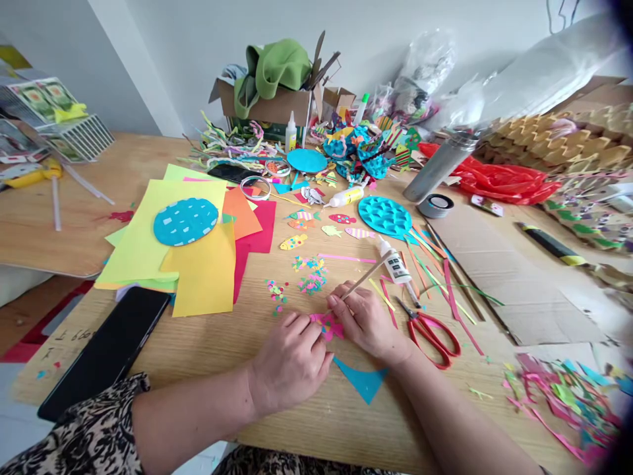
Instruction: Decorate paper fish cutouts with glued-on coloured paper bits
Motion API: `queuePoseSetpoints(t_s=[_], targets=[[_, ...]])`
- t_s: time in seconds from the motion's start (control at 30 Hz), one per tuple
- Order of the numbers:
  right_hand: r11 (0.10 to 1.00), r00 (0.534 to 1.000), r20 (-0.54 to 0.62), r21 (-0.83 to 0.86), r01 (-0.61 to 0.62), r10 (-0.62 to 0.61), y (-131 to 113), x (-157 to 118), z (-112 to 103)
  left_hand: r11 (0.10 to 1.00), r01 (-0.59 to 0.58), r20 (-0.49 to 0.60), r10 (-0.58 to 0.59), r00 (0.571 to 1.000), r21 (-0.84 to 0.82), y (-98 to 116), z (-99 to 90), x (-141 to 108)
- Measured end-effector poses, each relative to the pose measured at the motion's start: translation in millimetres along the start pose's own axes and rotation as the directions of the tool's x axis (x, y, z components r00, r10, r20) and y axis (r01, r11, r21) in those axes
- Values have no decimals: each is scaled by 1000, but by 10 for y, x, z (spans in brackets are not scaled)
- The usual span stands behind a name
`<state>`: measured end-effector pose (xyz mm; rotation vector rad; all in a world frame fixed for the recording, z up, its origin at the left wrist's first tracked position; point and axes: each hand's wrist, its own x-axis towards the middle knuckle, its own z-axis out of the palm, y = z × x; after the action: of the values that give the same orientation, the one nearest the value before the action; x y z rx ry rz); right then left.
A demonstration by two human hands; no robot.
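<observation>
A pink paper fish [327, 326] with small coloured dots on it lies on the table between my two hands. My left hand [295, 356] is closed, its curled fingertips holding the fish's left edge. In my right hand [366, 322] a thin wooden stick [364, 276] is pinched, slanting up to the right; its lower tip is hidden by the fingers. Just beyond are piles of tiny paper dots [312, 284]. Finished-looking paper fish, such as a yellow one [293, 242], lie farther back. A blue paper scrap [362, 380] sits below my right hand.
Red-handled scissors [435, 338] and a white glue bottle [394, 262] lie right of my right hand, among paper strips. Coloured sheets [202, 284] and a black phone [106, 353] are at left. Cardboard [514, 277] and paper scraps [564, 402] lie at right.
</observation>
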<state>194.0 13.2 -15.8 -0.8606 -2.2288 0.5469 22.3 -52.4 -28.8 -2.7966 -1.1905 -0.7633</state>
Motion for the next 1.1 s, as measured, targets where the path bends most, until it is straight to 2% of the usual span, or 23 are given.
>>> queuePoseSetpoints(t_s=[0.2,0.23,0.3,0.33,0.4,0.47,0.53,0.63,0.7,0.77,0.87,0.93,1.0,1.03,1.1], targets=[[999,1000,-12,22,-27,27,-9,0,-29,1000,0,9,0,1000,-6,-4,10,1],[999,998,-39,25,-44,45,-12,8,-81,1000,-1,4,1,1000,-6,-6,12,4],[995,977,-189,32,-96,100,-1,26,-249,1000,-4,-8,4,1000,-4,-11,20,10],[991,946,-295,22,-135,136,19,32,-357,1000,-4,-12,4,1000,-3,-13,25,12],[964,843,-491,-22,-265,221,97,24,-576,1000,0,-22,0,1000,-7,-15,34,15],[874,770,-549,-137,-466,325,232,-17,-737,1000,5,-33,-6,999,-16,-15,42,17],[737,731,-559,-285,-613,392,405,-79,-794,1000,6,-49,-7,999,-24,-15,51,19],[557,756,-420,-512,-654,502,642,-159,-732,1000,7,-87,-9,996,-28,-15,65,23],[493,751,-338,-591,-638,567,727,-176,-679,1000,6,-102,-9,995,-27,-17,72,24],[462,722,-331,-592,-660,607,736,-164,-669,1000,8,-104,-10,995,-28,-18,77,22],[514,685,-463,-453,-728,562,644,-124,-746,999,18,-108,-22,994,-38,-22,82,13],[638,646,-521,-228,-736,558,559,-105,-821,999,19,-110,-23,994,-38,-25,86,9],[736,627,-437,137,-663,645,488,-95,-874,999,14,-112,-17,994,-33,-26,89,9],[729,633,-362,324,-603,684,462,-92,-886,999,14,-115,-17,993,-30,-27,90,10],[647,672,-225,590,-483,706,428,-84,-881,1000,14,-120,-17,993,-23,-27,90,12]])
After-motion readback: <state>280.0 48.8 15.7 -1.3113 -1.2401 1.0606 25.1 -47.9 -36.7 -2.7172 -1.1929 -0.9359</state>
